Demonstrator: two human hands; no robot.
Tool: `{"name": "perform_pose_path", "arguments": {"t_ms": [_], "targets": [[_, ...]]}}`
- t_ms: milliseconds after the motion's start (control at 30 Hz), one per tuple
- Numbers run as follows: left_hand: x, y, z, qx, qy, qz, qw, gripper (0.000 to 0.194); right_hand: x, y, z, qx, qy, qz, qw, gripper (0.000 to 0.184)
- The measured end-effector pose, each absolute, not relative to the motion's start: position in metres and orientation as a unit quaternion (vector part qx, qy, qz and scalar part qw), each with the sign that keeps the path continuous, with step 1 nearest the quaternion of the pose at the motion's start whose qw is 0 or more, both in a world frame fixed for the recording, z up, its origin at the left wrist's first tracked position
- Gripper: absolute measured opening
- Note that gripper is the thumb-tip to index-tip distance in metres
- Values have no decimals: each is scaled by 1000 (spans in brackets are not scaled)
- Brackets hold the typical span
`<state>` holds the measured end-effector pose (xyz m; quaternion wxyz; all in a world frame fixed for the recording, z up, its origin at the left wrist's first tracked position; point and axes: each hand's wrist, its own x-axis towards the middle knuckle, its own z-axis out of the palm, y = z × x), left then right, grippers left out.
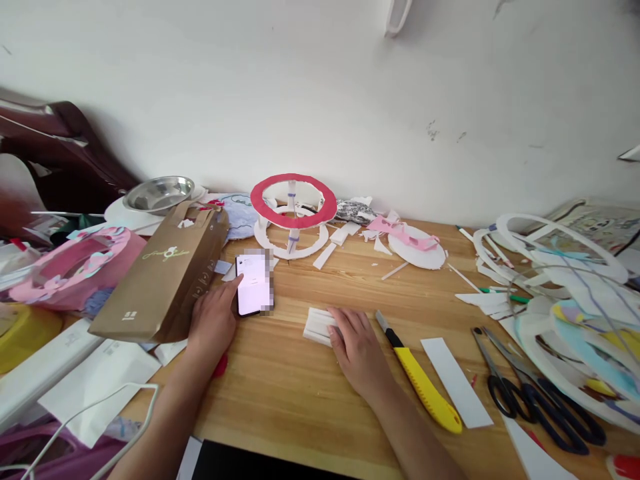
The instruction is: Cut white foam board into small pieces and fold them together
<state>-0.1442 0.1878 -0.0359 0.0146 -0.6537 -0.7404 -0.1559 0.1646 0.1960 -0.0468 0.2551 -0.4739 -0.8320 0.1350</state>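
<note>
My left hand rests beside the paper bag, its index finger stretched out to the left edge of a lit smartphone lying on the table. Part of the phone's screen is blurred. My right hand is closed over the right end of a small stack of white foam strips, thumb on the near side and fingers at the far side. Right of that hand lies a yellow utility knife with its blade pointing away. Behind the phone stands a two-ring frame with a red top ring on white posts.
A brown paper bag lies at left, with a metal bowl behind it. Scissors, a white strip and white rings lie at right. Foam scraps litter the back. A white cable crosses the lower left.
</note>
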Motion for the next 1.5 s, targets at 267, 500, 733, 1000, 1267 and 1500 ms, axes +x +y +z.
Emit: {"name": "perform_pose_path", "arguments": {"t_ms": [267, 500, 733, 1000, 1267, 1500], "targets": [[-146, 187, -35, -636, -759, -141, -10, 69, 166, 196, -48, -474, -833, 135, 249, 35], [-149, 187, -42, -625, -762, -171, -7, 71, 166, 196, -47, -474, -833, 141, 249, 35], [-149, 186, -45, -631, -737, -241, -6, 77, 166, 196, -46, -471, -833, 140, 254, 35], [-147, 185, -45, -651, -651, -384, -69, 78, 167, 196, -47, -469, -833, 139, 258, 36], [-144, 185, -42, -608, -653, -440, -101, 69, 167, 196, -47, -469, -834, 141, 255, 36], [-144, 185, -43, -598, -681, -417, -69, 63, 167, 196, -47, -468, -833, 143, 259, 36]]}}
